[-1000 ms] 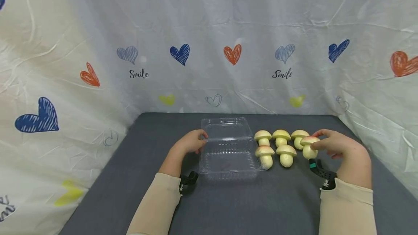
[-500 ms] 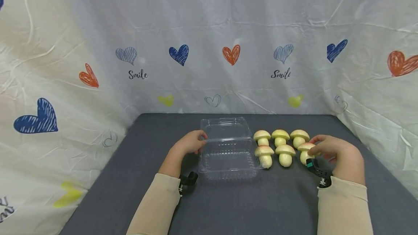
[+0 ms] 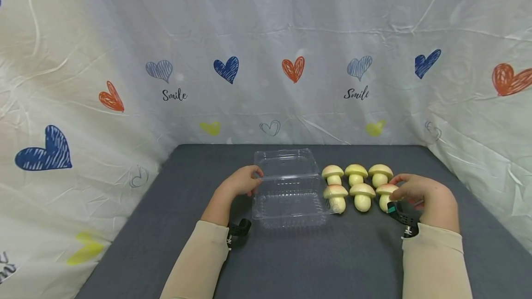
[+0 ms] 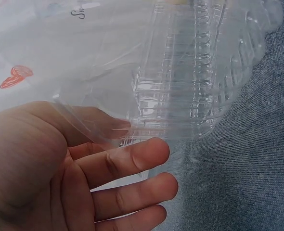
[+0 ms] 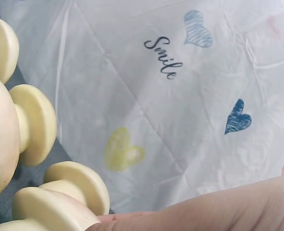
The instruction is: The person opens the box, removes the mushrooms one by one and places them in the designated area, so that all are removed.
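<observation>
A clear plastic clamshell container (image 3: 287,197) lies with its lid (image 3: 286,163) folded back on the dark table. My left hand (image 3: 238,182) pinches its left edge near the hinge. In the left wrist view the thumb (image 4: 91,122) laps the plastic edge, and the other fingers spread below. At the right end of the front row, my right hand (image 3: 428,195) holds a pale yellow toy-like mushroom (image 3: 384,190) by its cap, fingers partly hidden. Several matching mushrooms (image 3: 362,195) stand in two rows between the container and that hand. The held mushroom (image 5: 50,211) also shows in the right wrist view.
A dark grey cloth (image 3: 316,262) covers the table. White plastic sheeting (image 3: 257,26) printed with hearts and "Smile" hangs behind and at the sides. The front-left mushroom (image 3: 336,197) stands right against the container's right edge. Black camera straps (image 3: 403,216) circle both wrists.
My right hand has moved left and slightly nearer with its mushroom, bringing it down to the end of the front row. The left hand and the container have stayed put.
</observation>
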Demonstrator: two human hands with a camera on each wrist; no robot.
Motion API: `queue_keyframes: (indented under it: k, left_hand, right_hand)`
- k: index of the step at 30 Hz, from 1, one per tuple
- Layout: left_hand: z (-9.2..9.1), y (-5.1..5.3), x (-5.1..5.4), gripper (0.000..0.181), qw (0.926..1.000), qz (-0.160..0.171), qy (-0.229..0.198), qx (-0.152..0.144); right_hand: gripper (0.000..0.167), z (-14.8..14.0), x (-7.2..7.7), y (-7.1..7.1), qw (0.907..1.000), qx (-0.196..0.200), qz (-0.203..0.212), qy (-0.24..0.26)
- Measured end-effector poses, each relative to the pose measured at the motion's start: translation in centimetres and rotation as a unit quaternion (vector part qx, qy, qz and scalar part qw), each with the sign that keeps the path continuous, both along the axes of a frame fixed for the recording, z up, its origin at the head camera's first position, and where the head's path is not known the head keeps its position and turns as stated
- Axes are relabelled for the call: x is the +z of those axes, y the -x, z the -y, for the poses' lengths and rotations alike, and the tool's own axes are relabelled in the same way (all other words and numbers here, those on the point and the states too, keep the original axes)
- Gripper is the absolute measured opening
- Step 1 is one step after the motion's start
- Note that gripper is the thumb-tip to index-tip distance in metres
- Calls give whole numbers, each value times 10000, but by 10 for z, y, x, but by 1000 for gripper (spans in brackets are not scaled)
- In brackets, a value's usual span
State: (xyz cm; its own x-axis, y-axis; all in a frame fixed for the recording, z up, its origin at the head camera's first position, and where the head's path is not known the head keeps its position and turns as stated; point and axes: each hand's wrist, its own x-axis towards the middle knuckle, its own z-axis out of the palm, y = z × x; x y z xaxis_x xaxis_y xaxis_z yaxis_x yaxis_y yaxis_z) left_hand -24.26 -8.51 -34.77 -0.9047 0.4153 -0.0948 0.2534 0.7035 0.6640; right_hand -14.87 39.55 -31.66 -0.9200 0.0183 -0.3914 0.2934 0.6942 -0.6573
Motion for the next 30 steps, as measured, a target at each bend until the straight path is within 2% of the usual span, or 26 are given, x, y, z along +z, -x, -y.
queue_keyframes:
  k: [7, 11, 16, 20, 24, 26, 28, 30]
  left_hand:
    - [0, 1, 0, 28, 10000, -14, 24, -2]
    - [0, 2, -1, 27, 10000, -35, 37, -12]
    - [0, 2, -1, 28, 9999, -97, 27, -12]
    - [1, 1, 0, 29, 9999, -144, -46, 34]
    - [4, 0, 0, 32, 9997, -168, -132, 67]
    - [7, -2, 0, 35, 9998, -175, -95, 86]
    - [12, -5, 0, 38, 9994, -300, -33, 174]
    - [15, -8, 3, 45, 9970, -687, 9, 370]
  right_hand:
    - [62, -3, -1, 2, 10000, -55, -6, 13]
    - [70, -2, 5, -1, 9999, -9, 2, -125]
    - [89, 4, 29, -14, 9981, 23, -222, -577]
    - [95, 17, 52, -25, 9886, 36, -1010, -1121]
    - [85, 40, 65, -27, 9671, 24, -2061, -1491]
    - [70, 56, 66, -24, 9499, -96, -2773, -1443]
    - [54, 74, 64, -17, 9219, -277, -3625, -1342]
    - [43, 92, 58, -7, 8842, -420, -4462, -1318]
